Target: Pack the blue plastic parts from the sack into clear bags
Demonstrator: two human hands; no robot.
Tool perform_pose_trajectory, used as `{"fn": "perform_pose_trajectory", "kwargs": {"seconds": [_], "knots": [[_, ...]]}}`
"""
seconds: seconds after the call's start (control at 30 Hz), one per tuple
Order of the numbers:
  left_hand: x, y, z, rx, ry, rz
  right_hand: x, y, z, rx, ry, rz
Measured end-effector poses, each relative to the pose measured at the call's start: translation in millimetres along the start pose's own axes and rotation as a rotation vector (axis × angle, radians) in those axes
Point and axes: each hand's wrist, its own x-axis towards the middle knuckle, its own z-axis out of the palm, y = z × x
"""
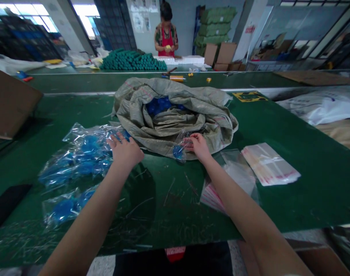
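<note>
The fingers (189,141) of the right hand (199,147) are curled and pinch the gathered film of a small clear plastic bag (179,148), which holds a round blue object (178,151). The bag sits against the near lip of a woven polypropylene sack (175,115). The fingers (116,141) of the left hand (125,152) are spread, not gripping, and lie flat on the edge of a heap of clear plastic bags of blue objects (85,153). A further bagged group (67,209) lies nearer the person. Both forearms reach forward from the bottom of the view, angled inward, with the wrists slightly raised and the hands a short gap apart.

The sack lies slumped and open, with loose blue objects (159,105) visible in its mouth. To the right of the right hand lie two stacks of unused clear bags with red-printed strips (269,164) (229,180). The green tabletop (313,191) extends well to the right of these stacks, and thin fibre scraps are strewn between the wrists and its near edge. A cardboard sheet (10,101) overhangs the left side. Beyond a second green bench (235,79), a co-worker (166,38) in a red apron holds a yellow item.
</note>
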Motion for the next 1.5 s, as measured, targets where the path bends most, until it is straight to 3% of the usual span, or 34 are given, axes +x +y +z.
{"fn": "perform_pose_trajectory", "kwargs": {"seconds": [0.1,0.17,0.23,0.27,0.33,0.37,0.5,0.7,0.9,1.07,1.33,1.5], "knots": [[8,-4,-6.6,-0.048,-0.036,-0.041,0,-2,-1,-0.026,-0.012,0.002],[17,-6,-4.4,-0.058,0.074,-0.028,0,-2,-2,-0.043,-0.015,0.004],[25,0,2.9,-0.098,0.181,0.121,1,-3,-2,-0.063,-0.021,0.003],[28,7,7.6,-0.151,0.173,0.232,1,-3,-2,-0.073,-0.026,0.003],[34,26,17.4,-0.296,0.057,0.421,0,-4,-1,-0.087,-0.031,0.003],[37,38,21.8,-0.367,-0.014,0.453,0,-5,-1,-0.091,-0.03,0.003],[46,78,34.8,-0.606,-0.083,0.447,-2,-7,-1,-0.107,-0.027,0.006],[64,94,52.4,-0.939,-0.228,0.605,-3,-10,-7,-0.121,-0.03,0.023],[68,91,65.1,-1.072,-0.259,0.492,-5,-11,-10,-0.054,-0.031,0.066],[65,82,74.5,-1.189,-0.244,0.419,-2,-1,-9,-0.084,-0.047,0.018],[60,70,73.5,-1.294,-0.302,0.323,6,9,-9,-0.113,-0.071,-0.05],[63,68,78.3,-1.22,-0.176,0.399,9,14,-12,-0.235,-0.111,-0.098]]}}
